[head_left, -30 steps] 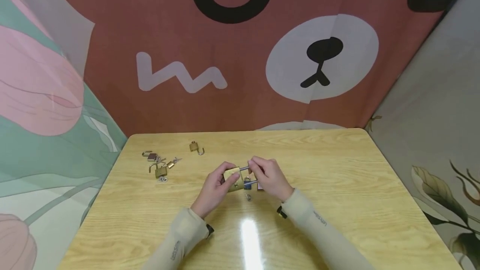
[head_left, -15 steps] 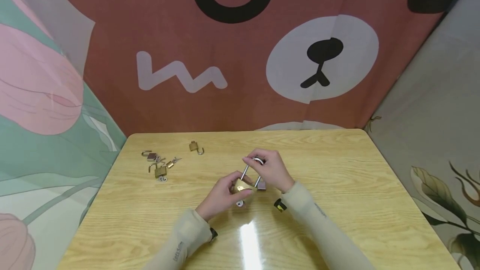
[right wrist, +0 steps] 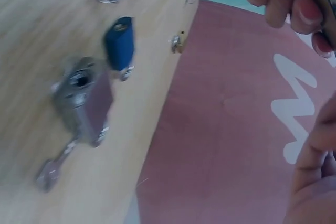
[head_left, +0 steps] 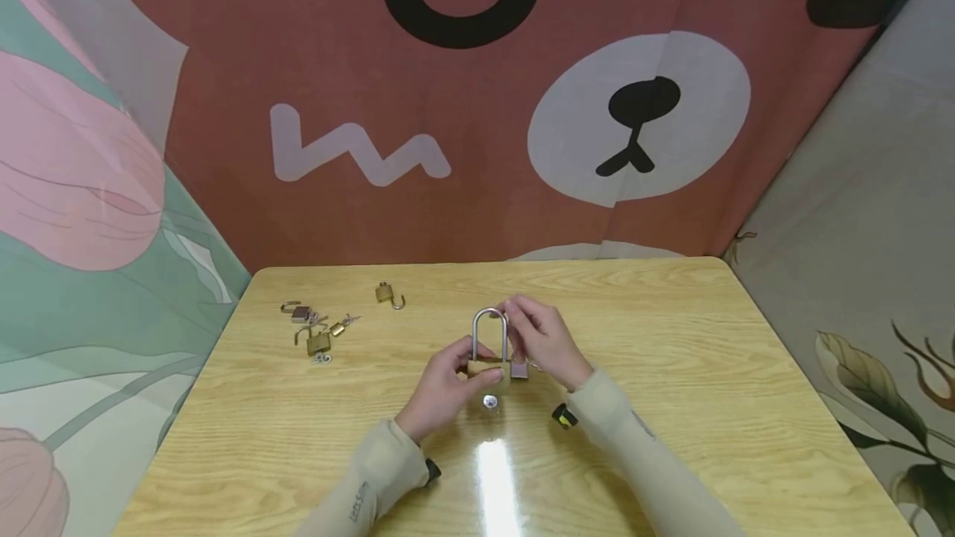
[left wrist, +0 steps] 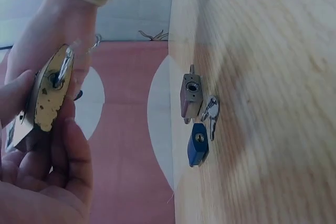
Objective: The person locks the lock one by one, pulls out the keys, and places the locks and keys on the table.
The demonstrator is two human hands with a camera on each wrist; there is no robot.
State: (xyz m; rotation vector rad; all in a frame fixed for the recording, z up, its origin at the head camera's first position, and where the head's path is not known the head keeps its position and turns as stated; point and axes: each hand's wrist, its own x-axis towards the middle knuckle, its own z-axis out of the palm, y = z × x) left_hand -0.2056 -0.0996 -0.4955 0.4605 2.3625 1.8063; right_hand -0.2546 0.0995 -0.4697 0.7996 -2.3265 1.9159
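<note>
Padlock [head_left: 485, 369] is pointing its shackle [head_left: 475, 338] upward at the frame's lower centre, left hand [head_left: 438, 392] gripping it, right hand [head_left: 548, 342] hanging just beside, upper right, its own hold unclear.

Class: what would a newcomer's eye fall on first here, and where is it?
Probably the huge cartoon face, spread across the reddish backdrop behind the table. Next, the large brass padlock with its tall shackle up, held in the left hand over the table's middle. Then the smaller padlocks clustered on the table's left side.
</note>
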